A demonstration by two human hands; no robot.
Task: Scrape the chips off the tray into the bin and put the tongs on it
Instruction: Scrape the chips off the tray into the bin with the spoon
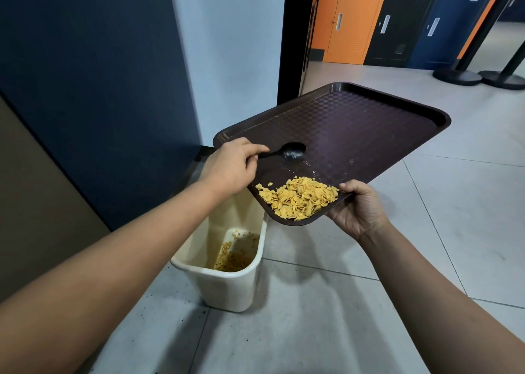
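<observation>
A dark brown tray [369, 123] is held tilted above a cream bin [227, 285] on the floor. My right hand [359, 213] grips the tray's near edge, thumb on the rim. A heap of yellow chips [301, 198] lies in the tray's low near corner, over the bin's far end. My left hand [231, 167] holds the handle of a black spoon-like utensil [294, 152], its head resting on the tray surface above the chips. Some chips lie at the bottom of the bin [235, 257]. No tongs are in view.
A dark blue wall panel [99, 89] and white wall stand left and behind the bin. A doorway opens at the back right onto orange and dark doors [358, 21]. Two black post bases [480, 76] stand on the grey tiled floor at far right.
</observation>
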